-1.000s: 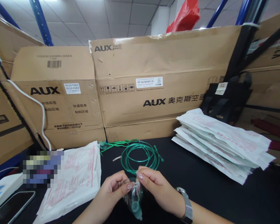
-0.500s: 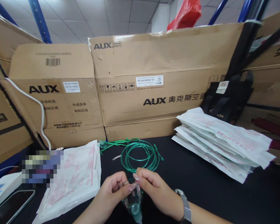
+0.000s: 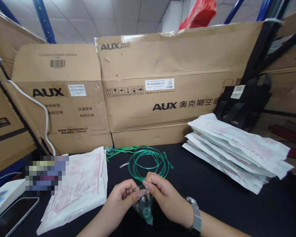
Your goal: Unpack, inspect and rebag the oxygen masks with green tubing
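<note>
- Left hand [image 3: 122, 197]: fingertips pinched on the top rim of the oxygen mask [image 3: 144, 208], gripping from its left.
- Oxygen mask: held between both hands over the black table [image 3: 212, 197]; long axis hangs downward, with the green tubing coil [image 3: 148, 163] just beyond it.
- Right hand [image 3: 162, 194]: pinching the same rim from the right, equally near.

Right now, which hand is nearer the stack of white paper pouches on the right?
Right. The right hand sits down-left of the stack of white paper pouches, apart; the left hand is farther left. Both pinch a clear plastic mask.
</note>
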`<action>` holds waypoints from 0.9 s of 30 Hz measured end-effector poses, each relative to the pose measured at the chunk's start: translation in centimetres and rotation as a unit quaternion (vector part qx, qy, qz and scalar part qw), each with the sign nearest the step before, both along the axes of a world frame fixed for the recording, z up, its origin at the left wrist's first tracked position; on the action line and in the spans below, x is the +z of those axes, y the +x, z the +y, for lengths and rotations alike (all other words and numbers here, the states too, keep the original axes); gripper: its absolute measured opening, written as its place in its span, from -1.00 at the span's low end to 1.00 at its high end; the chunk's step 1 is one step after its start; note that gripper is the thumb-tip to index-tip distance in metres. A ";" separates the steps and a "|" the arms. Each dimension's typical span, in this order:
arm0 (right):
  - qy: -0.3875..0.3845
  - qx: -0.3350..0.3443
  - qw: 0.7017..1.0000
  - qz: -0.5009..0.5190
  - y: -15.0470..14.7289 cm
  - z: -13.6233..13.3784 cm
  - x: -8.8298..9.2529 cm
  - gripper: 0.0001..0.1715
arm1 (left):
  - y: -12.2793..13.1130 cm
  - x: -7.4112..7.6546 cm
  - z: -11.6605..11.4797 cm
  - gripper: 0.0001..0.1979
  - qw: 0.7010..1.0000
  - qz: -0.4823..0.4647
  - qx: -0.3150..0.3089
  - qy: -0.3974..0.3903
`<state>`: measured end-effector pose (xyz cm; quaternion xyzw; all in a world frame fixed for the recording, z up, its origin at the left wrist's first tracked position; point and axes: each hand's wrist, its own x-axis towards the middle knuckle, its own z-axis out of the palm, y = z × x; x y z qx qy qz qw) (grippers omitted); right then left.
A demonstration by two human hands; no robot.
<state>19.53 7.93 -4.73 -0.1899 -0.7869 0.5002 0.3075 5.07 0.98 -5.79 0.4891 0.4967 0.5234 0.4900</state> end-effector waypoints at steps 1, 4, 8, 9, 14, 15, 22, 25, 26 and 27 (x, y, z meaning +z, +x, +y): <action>-0.008 -0.003 1.000 0.000 0.0 0.1 0.0 -0.61 | 0.0 0.0 0.0 -0.69 1.000 -0.005 0.002 0.000; -0.065 0.001 0.998 -0.008 -0.2 0.6 0.0 -0.58 | -0.1 0.1 0.2 -0.69 1.000 -0.010 0.024 -0.006; -0.135 0.015 0.991 -0.007 -0.7 1.4 -0.4 -0.51 | -0.2 0.2 0.2 -0.70 0.998 -0.039 0.041 -0.024; -0.144 0.015 0.989 -0.006 -0.8 1.6 -0.6 -0.50 | -0.2 0.2 0.2 -0.71 0.998 -0.052 0.037 -0.029; -0.182 0.001 0.983 -0.009 -1.0 2.0 -1.2 -0.47 | -0.3 0.0 0.2 -0.73 0.996 -0.075 0.019 -0.032; -0.184 -0.004 0.983 -0.009 -1.0 2.0 -1.2 -0.47 | -0.4 0.0 0.2 -0.73 0.997 -0.075 0.015 -0.031; -0.179 -0.011 0.984 -0.012 -1.0 1.9 -1.3 -0.51 | -0.4 0.2 0.3 -0.74 0.996 -0.074 0.010 -0.047; -0.166 -0.014 0.986 -0.014 -1.0 1.9 -1.3 -0.52 | -0.3 0.1 0.3 -0.75 0.993 -0.096 0.001 -0.062; -0.167 -0.016 0.986 -0.014 -1.1 1.9 -1.3 -0.52 | -0.4 0.1 0.3 -0.74 0.992 -0.112 -0.002 -0.065; -0.169 -0.019 0.985 -0.016 -1.1 1.9 -1.3 -0.52 | -0.4 0.0 0.3 -0.74 0.989 -0.132 -0.003 -0.069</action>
